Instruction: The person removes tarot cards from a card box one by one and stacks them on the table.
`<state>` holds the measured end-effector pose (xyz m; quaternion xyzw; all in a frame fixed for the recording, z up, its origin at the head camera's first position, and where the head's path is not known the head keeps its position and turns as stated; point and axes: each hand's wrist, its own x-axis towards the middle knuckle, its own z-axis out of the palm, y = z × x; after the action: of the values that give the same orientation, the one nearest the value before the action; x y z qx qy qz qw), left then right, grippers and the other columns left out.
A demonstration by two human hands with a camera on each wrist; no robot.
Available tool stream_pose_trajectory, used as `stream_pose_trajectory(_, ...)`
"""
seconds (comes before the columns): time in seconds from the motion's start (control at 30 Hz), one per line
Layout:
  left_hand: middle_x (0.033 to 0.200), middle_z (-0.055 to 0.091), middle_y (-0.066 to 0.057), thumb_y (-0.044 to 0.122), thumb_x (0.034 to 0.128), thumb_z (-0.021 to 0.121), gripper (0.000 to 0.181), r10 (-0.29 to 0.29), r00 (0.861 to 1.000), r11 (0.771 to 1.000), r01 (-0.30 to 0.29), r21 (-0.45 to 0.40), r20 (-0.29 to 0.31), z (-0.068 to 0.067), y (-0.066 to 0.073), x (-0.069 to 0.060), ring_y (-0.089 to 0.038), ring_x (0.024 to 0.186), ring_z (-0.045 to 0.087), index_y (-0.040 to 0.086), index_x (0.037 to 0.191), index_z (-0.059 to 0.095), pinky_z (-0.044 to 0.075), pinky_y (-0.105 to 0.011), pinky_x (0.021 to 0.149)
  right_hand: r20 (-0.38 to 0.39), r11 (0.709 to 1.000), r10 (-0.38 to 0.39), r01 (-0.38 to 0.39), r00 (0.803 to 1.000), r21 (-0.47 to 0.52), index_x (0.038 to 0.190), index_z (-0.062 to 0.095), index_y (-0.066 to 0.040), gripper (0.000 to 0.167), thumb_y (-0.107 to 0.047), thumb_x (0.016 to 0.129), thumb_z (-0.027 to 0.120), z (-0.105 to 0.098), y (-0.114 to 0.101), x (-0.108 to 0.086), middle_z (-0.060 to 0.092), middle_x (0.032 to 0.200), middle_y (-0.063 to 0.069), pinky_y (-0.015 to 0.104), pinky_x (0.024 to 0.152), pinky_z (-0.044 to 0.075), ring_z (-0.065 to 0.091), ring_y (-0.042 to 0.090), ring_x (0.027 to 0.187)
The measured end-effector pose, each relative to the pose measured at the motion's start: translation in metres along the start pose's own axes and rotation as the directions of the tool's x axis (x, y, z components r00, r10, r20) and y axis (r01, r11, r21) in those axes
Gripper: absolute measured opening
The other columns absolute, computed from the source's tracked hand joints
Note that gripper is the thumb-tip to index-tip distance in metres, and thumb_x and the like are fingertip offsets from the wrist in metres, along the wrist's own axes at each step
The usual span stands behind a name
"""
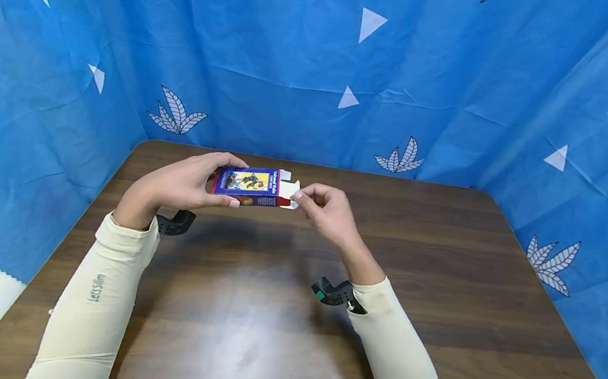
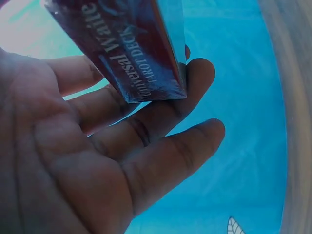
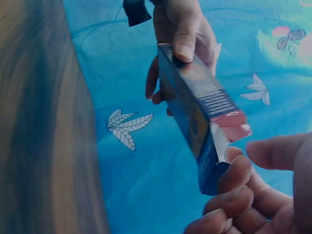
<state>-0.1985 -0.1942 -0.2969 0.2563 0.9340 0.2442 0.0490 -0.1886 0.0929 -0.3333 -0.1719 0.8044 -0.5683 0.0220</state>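
Note:
A blue tarot deck box (image 1: pixel 251 182) is held up above the table, tilted, with its right end open and the flaps sticking out. My left hand (image 1: pixel 187 179) grips the closed end, thumb along the near side and fingers on the far side. In the left wrist view, "Universal Waite Tarot Deck" reads on the box end (image 2: pixel 131 58) beside the fingers. At the open end, my right hand (image 1: pixel 329 213) pinches the white flap (image 1: pixel 289 190) with thumb and index finger. The right wrist view shows curled fingers (image 3: pixel 236 173) at that flap. The box's inside is hidden.
A brown wooden table (image 1: pixel 440 280) lies beneath both hands. Blue cloth (image 1: pixel 296 57) with white triangles and leaf prints hangs behind it and along both sides. Each wrist carries a black camera mount (image 1: pixel 334 293).

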Motion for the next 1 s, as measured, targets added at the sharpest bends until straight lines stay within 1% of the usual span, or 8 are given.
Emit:
stream_pose_trajectory(0.1, 0.133, 0.054, -0.01, 0.047, 0.0821, 0.077, 0.074, 0.035, 0.999, 0.999, -0.035, -0.005, -0.007, 0.0, 0.003, 0.007, -0.027, 0.116, 0.054, 0.015, 0.14, 0.045, 0.051, -0.049, 0.097, 0.002, 0.996, 0.069, -0.069, 0.998, -0.056, 0.09, 0.068, 0.0, 0.021, -0.019, 0.096, 0.062, 0.001, 0.005, 0.002, 0.055, 0.067, 0.008, 0.025, 0.049, 0.036, 0.046, 0.015, 0.058)
stream_pose_trajectory(0.17, 0.133, 0.054, -0.011, 0.045, 0.0823, 0.077, 0.074, 0.049, 0.999, 0.999, -0.049, -0.004, -0.019, -0.001, 0.005, 0.01, -0.027, 0.115, 0.055, 0.014, 0.14, 0.044, 0.051, -0.049, 0.096, 0.012, 0.994, 0.092, -0.091, 0.996, -0.067, 0.09, 0.068, -0.001, 0.021, -0.019, 0.096, 0.061, 0.002, 0.006, 0.007, 0.057, 0.069, 0.012, 0.024, 0.049, 0.036, 0.047, 0.016, 0.058)
stream_pose_trajectory(0.33, 0.135, 0.052, -0.01, 0.034, 0.0831, 0.079, 0.072, 0.103, 0.991, 0.995, -0.104, -0.008, -0.09, 0.0, 0.002, 0.019, -0.026, 0.115, 0.053, 0.011, 0.141, 0.043, 0.047, -0.047, 0.099, 0.011, 0.994, 0.094, -0.094, 0.995, -0.05, 0.088, 0.068, -0.001, 0.021, -0.021, 0.094, 0.064, 0.002, 0.01, 0.021, 0.054, 0.063, 0.007, 0.024, 0.047, 0.031, 0.042, 0.014, 0.053)
stream_pose_trajectory(0.47, 0.137, 0.05, -0.012, 0.027, 0.0826, 0.08, 0.073, 0.136, 0.981, 0.99, -0.141, -0.028, -0.141, 0.014, -0.007, 0.033, -0.026, 0.116, 0.05, 0.008, 0.142, 0.043, 0.044, -0.048, 0.102, -0.061, 0.993, 0.082, -0.087, 0.995, -0.074, 0.086, 0.071, -0.002, 0.024, -0.026, 0.091, 0.068, 0.003, 0.022, 0.03, 0.049, 0.057, -0.003, 0.026, 0.047, 0.028, 0.039, 0.012, 0.053)
stream_pose_trajectory(0.6, 0.137, 0.049, -0.014, 0.022, 0.0821, 0.081, 0.073, 0.12, 0.982, 0.99, -0.13, -0.056, -0.148, 0.034, -0.017, 0.045, -0.028, 0.118, 0.048, 0.007, 0.143, 0.042, 0.043, -0.049, 0.105, -0.098, 0.989, 0.105, -0.114, 0.99, -0.094, 0.084, 0.071, -0.001, 0.025, -0.025, 0.089, 0.069, 0.009, 0.043, 0.037, 0.047, 0.056, -0.006, 0.025, 0.048, 0.029, 0.039, 0.01, 0.053)
stream_pose_trajectory(0.73, 0.138, 0.048, -0.014, 0.02, 0.0812, 0.081, 0.074, 0.091, 0.985, 0.994, -0.1, -0.054, -0.147, 0.049, -0.025, 0.049, -0.029, 0.119, 0.048, 0.009, 0.144, 0.042, 0.043, -0.051, 0.105, -0.098, 0.984, 0.142, -0.151, 0.985, -0.094, 0.082, 0.071, 0.0, 0.024, -0.023, 0.089, 0.068, 0.015, 0.058, 0.041, 0.047, 0.055, -0.006, 0.025, 0.048, 0.029, 0.039, 0.009, 0.052)
stream_pose_trajectory(0.83, 0.139, 0.048, -0.014, 0.021, 0.0805, 0.081, 0.076, 0.082, 0.985, 0.995, -0.09, -0.046, -0.151, 0.05, -0.026, 0.051, -0.029, 0.119, 0.048, 0.01, 0.144, 0.042, 0.043, -0.052, 0.105, -0.106, 0.982, 0.152, -0.162, 0.983, -0.096, 0.082, 0.071, 0.0, 0.023, -0.022, 0.09, 0.068, 0.017, 0.062, 0.043, 0.047, 0.056, -0.006, 0.025, 0.049, 0.029, 0.039, 0.01, 0.052)
stream_pose_trajectory(1.0, 0.137, 0.048, -0.013, 0.024, 0.0808, 0.081, 0.076, 0.089, 0.985, 0.994, -0.097, -0.045, -0.147, 0.043, -0.023, 0.06, -0.029, 0.118, 0.049, 0.011, 0.144, 0.042, 0.044, -0.051, 0.105, -0.113, 0.978, 0.16, -0.173, 0.981, -0.115, 0.085, 0.072, -0.001, 0.022, -0.022, 0.091, 0.066, 0.009, 0.056, 0.048, 0.055, 0.063, 0.002, 0.025, 0.05, 0.032, 0.043, 0.012, 0.056)
